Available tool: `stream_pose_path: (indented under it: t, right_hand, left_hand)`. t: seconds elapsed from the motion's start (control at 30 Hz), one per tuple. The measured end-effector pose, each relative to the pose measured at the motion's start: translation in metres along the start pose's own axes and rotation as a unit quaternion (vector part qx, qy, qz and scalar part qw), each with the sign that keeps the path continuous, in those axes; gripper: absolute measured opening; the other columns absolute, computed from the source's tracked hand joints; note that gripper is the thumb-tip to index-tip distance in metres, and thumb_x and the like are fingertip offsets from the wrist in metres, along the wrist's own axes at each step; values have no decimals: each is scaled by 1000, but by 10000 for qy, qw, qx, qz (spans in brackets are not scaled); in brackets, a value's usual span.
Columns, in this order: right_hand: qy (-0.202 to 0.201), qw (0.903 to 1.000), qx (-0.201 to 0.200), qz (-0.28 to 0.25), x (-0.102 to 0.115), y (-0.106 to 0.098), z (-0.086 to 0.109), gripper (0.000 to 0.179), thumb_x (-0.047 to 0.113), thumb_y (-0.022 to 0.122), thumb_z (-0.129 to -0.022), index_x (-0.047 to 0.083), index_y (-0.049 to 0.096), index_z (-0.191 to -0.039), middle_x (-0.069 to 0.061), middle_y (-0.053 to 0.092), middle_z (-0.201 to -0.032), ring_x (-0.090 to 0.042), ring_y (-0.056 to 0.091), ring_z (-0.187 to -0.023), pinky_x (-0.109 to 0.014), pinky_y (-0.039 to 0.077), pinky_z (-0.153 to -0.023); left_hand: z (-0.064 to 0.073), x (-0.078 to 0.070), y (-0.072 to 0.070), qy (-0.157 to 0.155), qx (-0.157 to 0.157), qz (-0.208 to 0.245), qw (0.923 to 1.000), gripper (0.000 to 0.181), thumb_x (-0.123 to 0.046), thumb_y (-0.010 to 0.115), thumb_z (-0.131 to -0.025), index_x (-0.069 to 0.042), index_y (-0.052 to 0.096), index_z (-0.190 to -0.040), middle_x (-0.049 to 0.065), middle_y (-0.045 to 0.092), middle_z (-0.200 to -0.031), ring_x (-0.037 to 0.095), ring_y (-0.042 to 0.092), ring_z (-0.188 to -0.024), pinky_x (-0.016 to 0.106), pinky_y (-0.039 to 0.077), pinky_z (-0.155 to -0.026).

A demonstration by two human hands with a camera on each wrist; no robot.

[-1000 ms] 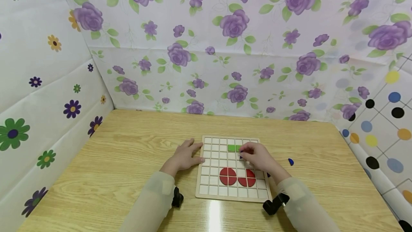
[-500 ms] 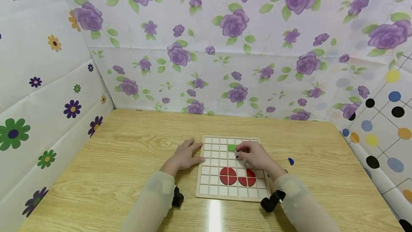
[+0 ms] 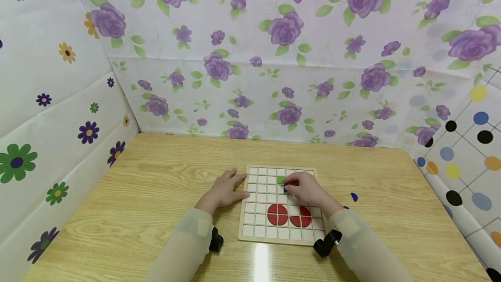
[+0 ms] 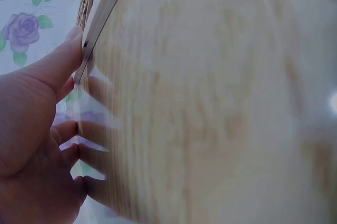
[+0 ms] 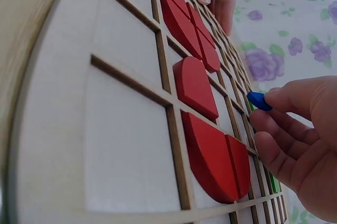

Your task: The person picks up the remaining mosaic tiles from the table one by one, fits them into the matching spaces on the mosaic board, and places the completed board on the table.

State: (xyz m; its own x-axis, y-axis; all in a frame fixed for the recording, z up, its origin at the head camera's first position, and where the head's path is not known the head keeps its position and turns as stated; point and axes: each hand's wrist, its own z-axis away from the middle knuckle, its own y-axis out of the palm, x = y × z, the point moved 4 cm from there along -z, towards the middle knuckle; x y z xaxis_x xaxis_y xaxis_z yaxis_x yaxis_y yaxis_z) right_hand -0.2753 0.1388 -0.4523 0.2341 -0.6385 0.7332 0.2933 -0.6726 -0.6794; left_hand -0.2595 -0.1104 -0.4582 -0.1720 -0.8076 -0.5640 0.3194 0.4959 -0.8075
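A wooden grid board (image 3: 282, 242) lies flat on the table. My right hand (image 3: 310, 189) is over its far right part and pinches a small blue piece (image 5: 259, 101) between thumb and fingertip, just above the cells. Green square pieces (image 3: 280, 179) sit in the far rows, partly hidden by that hand. Nearer, red quarter pieces (image 3: 272, 209) form a full circle, and three more red pieces (image 3: 305, 219) form a circle with its upper left quarter lacking. My left hand (image 3: 224, 189) rests at the board's left edge, fingers spread, with the thumb touching the rim.
On the table (image 3: 176, 156), right of the board, lies a blue rounded piece (image 3: 354, 196). Another blue piece (image 3: 346, 207) shows partly beside the right sleeve. Flowered cloth (image 3: 258, 99) hangs behind the table, and patterned cloth stands on both sides.
My right hand has moved a little left over the board with the blue piece, covering more of the green pieces. A blue piece beside the right sleeve has come into view. The left hand stays put.
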Motion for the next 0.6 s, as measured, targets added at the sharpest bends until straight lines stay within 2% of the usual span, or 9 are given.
stream_pose_path:
  t: [0.17,0.37,0.6]
  right_hand:
    - [-27,10000,-24,7,0,3,-3,17,9,63,-89,7,72,-103,-3,69,-96,-11,59,-82,-27,50,-71]
    - [123,9999,-52,12,-1,7,-7,9,9,63,-89,9,69,-95,0,66,-87,-11,57,-78,-27,48,-68]
    - [202,9990,-136,369,1,7,-8,4,11,65,-88,10,68,-89,1,64,-81,-11,55,-74,-27,47,-67]
  left_hand:
    - [0,1,1,9,2,49,10000,64,-39,62,-90,-21,38,-146,17,15,-158,37,7,-146,58,5,-117]
    - [0,1,1,-8,17,10,10000,64,-40,62,-90,-21,38,-147,17,15,-158,36,7,-146,57,5,-117]
    - [-1,0,1,-3,6,-14,10000,65,-40,62,-90,-21,38,-147,17,15,-158,36,7,-146,57,6,-117]
